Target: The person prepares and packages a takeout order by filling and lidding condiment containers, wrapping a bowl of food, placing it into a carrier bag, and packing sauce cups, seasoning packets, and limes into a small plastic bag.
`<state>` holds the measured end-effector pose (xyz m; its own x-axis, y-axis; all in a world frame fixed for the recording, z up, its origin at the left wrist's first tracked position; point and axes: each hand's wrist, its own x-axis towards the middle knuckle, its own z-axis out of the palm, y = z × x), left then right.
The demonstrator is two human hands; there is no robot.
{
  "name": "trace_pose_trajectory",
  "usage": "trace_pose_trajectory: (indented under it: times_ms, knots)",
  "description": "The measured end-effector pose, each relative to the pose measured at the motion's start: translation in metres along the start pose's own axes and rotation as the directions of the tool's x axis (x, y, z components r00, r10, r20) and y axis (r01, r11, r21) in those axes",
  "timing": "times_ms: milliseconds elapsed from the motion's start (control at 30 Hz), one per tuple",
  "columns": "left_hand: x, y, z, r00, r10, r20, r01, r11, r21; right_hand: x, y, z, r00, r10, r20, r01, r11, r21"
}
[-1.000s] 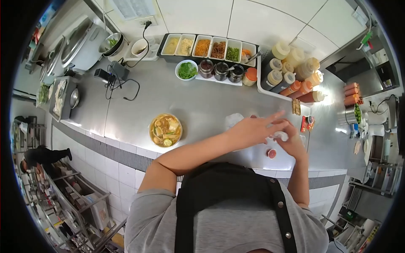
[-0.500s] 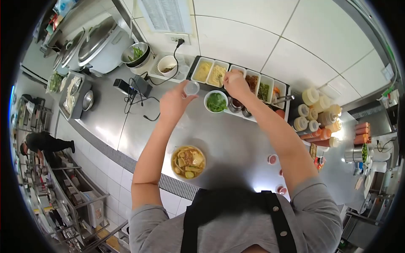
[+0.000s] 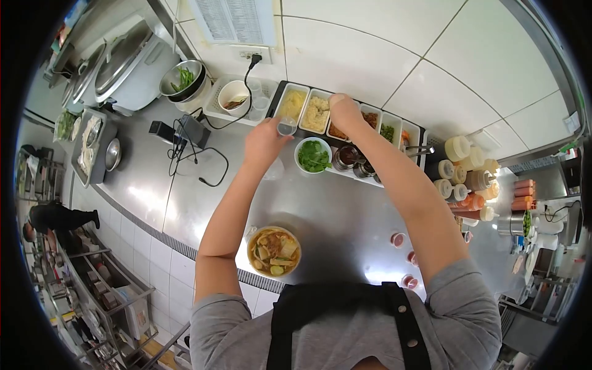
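Note:
A small clear cup (image 3: 287, 127) is pinched in the fingers of my left hand (image 3: 264, 142), close to the tub of yellow topping (image 3: 291, 105). My right hand (image 3: 345, 114) is over the row of tubs, between the pale chopped topping (image 3: 316, 114) and the brown topping (image 3: 370, 118). Its fingers are closed, and what they hold, if anything, is hidden. Just below the tubs sits a white bowl of green leaves (image 3: 313, 155). Nearer to me on the steel counter stands a round bowl of food in broth (image 3: 274, 251).
Sauce bottles (image 3: 472, 166) crowd the right side. Small red-filled cups (image 3: 398, 240) stand near my right forearm. A black cable (image 3: 216, 161) lies at the left, beside large cookers (image 3: 139, 68). A person in black (image 3: 61, 219) is at the far left.
From one second ago, both hands have moved from the right of the counter to the tubs, and my left hand has taken a clear cup. Since half a second ago the cup has come nearer the tubs.

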<state>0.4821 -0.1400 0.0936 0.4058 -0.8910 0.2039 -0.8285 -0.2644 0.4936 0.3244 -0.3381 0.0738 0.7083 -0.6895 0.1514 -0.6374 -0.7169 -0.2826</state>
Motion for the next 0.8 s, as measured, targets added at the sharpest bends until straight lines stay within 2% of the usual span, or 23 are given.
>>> trace_pose_trajectory:
  times_ms: [133, 233, 333, 433, 533, 800]
  knots:
    - [0.005, 0.000, 0.011, 0.999, 0.035, 0.029, -0.036, 0.999, 0.013, 0.006, 0.009, -0.003, 0.974, 0.144, 0.172, -0.159, 0.984, 0.078]
    - [0.005, 0.002, 0.014, 0.998, 0.031, 0.049, -0.031, 0.999, 0.009, 0.004, 0.014, -0.009, 0.967, 0.171, 0.189, -0.209, 0.956, 0.205]
    - [0.005, 0.004, 0.012, 0.998, 0.011, 0.062, -0.011, 1.000, -0.001, 0.003, 0.018, -0.005, 0.969, 0.130, 0.208, -0.180, 0.953, 0.245]
    - [0.005, 0.012, 0.005, 0.991, -0.063, 0.117, 0.064, 0.998, -0.004, 0.009, 0.023, -0.010, 0.843, 0.274, 0.463, -0.472, 0.790, 0.391]
    - [0.005, 0.013, 0.003, 0.991, -0.079, 0.111, 0.082, 0.997, -0.018, 0.004, 0.032, -0.012, 0.811, 0.343, 0.473, -0.578, 0.591, 0.563]
    - [0.015, 0.017, 0.005, 0.993, -0.058, 0.107, 0.059, 0.998, -0.009, -0.008, 0.044, -0.033, 0.814, 0.370, 0.448, -0.581, 0.540, 0.609]
